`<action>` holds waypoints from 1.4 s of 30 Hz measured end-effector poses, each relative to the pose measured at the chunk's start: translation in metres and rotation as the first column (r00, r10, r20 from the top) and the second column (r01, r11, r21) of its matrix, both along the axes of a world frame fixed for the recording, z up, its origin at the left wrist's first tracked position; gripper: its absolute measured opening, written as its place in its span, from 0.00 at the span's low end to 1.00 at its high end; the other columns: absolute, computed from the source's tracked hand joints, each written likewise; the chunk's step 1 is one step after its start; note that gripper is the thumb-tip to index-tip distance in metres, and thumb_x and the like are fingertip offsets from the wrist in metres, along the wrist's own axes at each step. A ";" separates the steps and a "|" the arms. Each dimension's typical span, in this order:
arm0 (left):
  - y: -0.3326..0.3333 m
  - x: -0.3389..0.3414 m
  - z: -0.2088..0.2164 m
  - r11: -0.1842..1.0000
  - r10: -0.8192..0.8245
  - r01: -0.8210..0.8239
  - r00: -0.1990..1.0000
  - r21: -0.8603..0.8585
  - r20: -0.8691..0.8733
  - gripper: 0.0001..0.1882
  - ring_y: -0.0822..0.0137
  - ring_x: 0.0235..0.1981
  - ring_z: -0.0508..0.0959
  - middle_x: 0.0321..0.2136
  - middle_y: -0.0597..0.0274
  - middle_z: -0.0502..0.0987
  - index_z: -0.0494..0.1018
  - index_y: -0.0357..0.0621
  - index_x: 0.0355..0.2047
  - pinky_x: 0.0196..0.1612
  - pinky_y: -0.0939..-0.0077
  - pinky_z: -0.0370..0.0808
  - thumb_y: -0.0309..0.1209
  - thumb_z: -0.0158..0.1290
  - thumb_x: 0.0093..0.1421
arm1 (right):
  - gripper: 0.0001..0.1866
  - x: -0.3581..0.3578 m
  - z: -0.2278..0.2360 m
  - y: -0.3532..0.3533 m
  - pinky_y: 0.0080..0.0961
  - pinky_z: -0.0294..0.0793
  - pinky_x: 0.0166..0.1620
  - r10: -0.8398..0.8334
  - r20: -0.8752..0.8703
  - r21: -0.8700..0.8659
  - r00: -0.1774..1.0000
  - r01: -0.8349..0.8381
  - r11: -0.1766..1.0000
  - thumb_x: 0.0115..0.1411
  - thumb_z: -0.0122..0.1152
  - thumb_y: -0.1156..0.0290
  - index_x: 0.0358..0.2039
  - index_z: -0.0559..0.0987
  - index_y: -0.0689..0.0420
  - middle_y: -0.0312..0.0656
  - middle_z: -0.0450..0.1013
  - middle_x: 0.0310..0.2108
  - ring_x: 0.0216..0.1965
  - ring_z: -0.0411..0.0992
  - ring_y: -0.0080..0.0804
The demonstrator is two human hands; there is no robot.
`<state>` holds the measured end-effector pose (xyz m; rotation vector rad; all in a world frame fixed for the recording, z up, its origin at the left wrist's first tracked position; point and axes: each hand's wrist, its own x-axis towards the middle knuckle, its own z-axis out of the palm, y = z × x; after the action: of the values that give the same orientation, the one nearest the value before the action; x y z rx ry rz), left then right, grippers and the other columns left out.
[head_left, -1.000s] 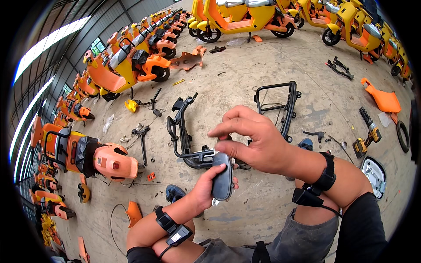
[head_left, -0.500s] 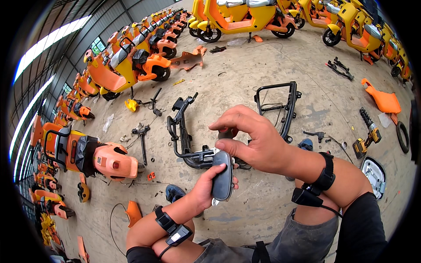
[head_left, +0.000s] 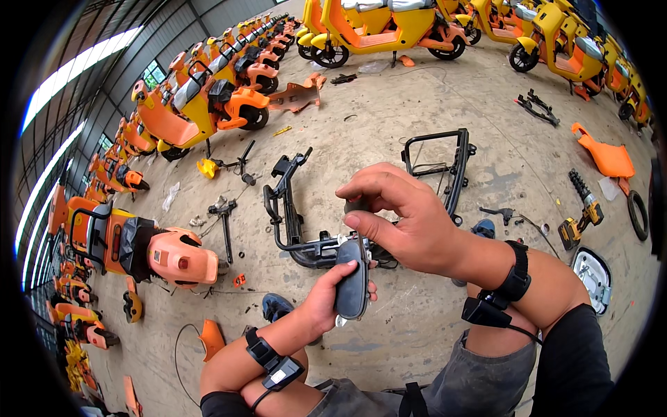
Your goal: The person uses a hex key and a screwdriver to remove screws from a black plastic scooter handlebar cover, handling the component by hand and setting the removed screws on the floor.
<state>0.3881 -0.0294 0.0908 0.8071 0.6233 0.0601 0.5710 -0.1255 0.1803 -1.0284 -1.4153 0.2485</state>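
My left hand [head_left: 325,300] is closed round a dark oval footrest-like pad [head_left: 351,288], thumb on its face, fingertips showing at its right edge. Small light metal parts stick out at the pad's lower end and near its top. Just above that top end, my right hand [head_left: 410,219] pinches a short dark handle [head_left: 357,203] between thumb and fingers. The handle's lower part is mostly hidden, so whether it touches the pad does not show. Beyond both hands, a black tubular metal frame [head_left: 293,226] lies on the floor.
Another black frame [head_left: 455,174] lies to the right, near a brake lever [head_left: 501,214]. Farther right are a yellow cordless drill [head_left: 582,222], an orange panel [head_left: 606,154] and a white shell [head_left: 590,278]. A partly stripped orange scooter [head_left: 182,256] stands left; yellow scooters [head_left: 375,31] line the back.
My right hand has turned slightly with the handle, whose reddish end no longer shows. My left hand and the pad stay almost in place.
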 end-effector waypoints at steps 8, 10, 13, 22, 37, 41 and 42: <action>-0.002 0.005 -0.009 0.991 0.110 -0.106 0.993 -0.084 0.036 0.22 0.55 0.44 0.81 0.44 0.49 0.79 0.68 0.39 0.53 0.44 0.63 0.79 0.44 0.43 0.70 | 0.15 -0.001 0.001 0.000 0.25 0.77 0.40 -0.005 0.000 0.035 1.000 0.006 0.999 0.58 0.66 0.74 0.45 0.78 0.59 0.42 0.73 0.42 0.39 0.75 0.31; 0.003 0.004 -0.013 0.997 0.012 -0.012 1.000 -0.072 -0.005 0.20 0.53 0.47 0.80 0.48 0.46 0.77 0.66 0.40 0.54 0.48 0.59 0.79 0.42 0.39 0.72 | 0.14 -0.003 0.000 0.000 0.25 0.77 0.40 0.017 -0.014 0.012 1.000 -0.016 1.000 0.58 0.66 0.74 0.45 0.78 0.59 0.42 0.73 0.41 0.39 0.74 0.31; 0.001 0.004 -0.014 0.994 -0.097 0.104 0.987 0.046 -0.126 0.20 0.50 0.44 0.81 0.47 0.40 0.76 0.58 0.40 0.59 0.44 0.57 0.80 0.40 0.37 0.74 | 0.14 -0.003 -0.001 0.000 0.24 0.76 0.41 0.025 -0.018 -0.004 1.000 -0.025 1.000 0.58 0.66 0.74 0.45 0.78 0.59 0.41 0.73 0.41 0.39 0.74 0.30; -0.004 0.003 -0.003 0.834 -0.170 0.306 0.934 0.459 -0.314 0.36 0.53 0.38 0.83 0.44 0.44 0.76 0.32 0.48 0.71 0.42 0.62 0.81 0.34 0.42 0.73 | 0.14 -0.001 -0.003 -0.001 0.25 0.76 0.41 0.020 -0.010 -0.021 1.000 -0.021 1.000 0.59 0.65 0.73 0.46 0.78 0.59 0.41 0.73 0.41 0.39 0.74 0.30; 0.003 -0.001 -0.015 0.852 -0.319 0.295 0.947 0.432 -0.017 0.18 0.64 0.43 0.81 0.43 0.56 0.79 0.70 0.40 0.54 0.47 0.71 0.78 0.38 0.48 0.71 | 0.15 -0.003 -0.002 -0.003 0.23 0.79 0.45 0.098 0.007 -0.195 0.995 -0.095 0.976 0.62 0.63 0.74 0.49 0.77 0.61 0.42 0.71 0.46 0.45 0.74 0.28; 0.003 -0.002 -0.017 0.877 -0.291 0.275 0.957 0.395 -0.020 0.18 0.64 0.41 0.82 0.41 0.56 0.79 0.72 0.39 0.52 0.45 0.71 0.79 0.40 0.47 0.71 | 0.14 -0.006 -0.006 0.000 0.25 0.78 0.41 0.077 -0.032 -0.147 0.997 -0.081 0.986 0.60 0.65 0.72 0.46 0.78 0.59 0.42 0.73 0.42 0.41 0.75 0.30; 0.002 -0.003 -0.016 0.868 -0.302 0.285 0.953 0.407 -0.022 0.18 0.64 0.41 0.82 0.41 0.57 0.79 0.72 0.39 0.51 0.45 0.71 0.79 0.40 0.47 0.71 | 0.14 -0.007 -0.007 0.001 0.26 0.77 0.40 0.065 -0.048 -0.123 0.997 -0.071 0.990 0.59 0.65 0.71 0.45 0.79 0.59 0.42 0.74 0.40 0.39 0.76 0.31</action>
<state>0.3855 -0.0269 0.0747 1.2969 0.4439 -0.0751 0.5636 -0.1247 0.1734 -1.0712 -1.4103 0.4120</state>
